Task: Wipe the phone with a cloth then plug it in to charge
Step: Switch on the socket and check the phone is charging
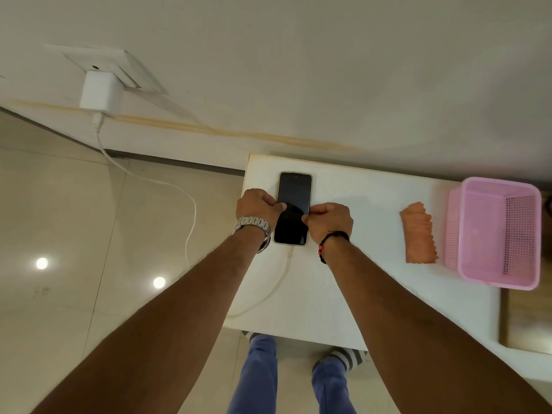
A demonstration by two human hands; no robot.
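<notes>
A black-screened phone point(294, 192) lies flat on the white table point(358, 294), screen up and dark. A white cable point(277, 289) runs from the phone's near end across the table, over its left edge and up to a white charger point(100, 91) in the wall socket. My left hand point(258, 206), with a metal watch, grips the phone's left edge. My right hand point(328, 218), with a dark wrist band, pinches its right edge. A folded orange cloth point(418, 234) lies on the table to the right, apart from both hands.
A pink plastic basket point(498, 234) stands at the table's right end, next to the cloth. The wall runs along the table's far edge. Tiled floor lies to the left. My legs and striped socks point(343, 358) show below the near edge.
</notes>
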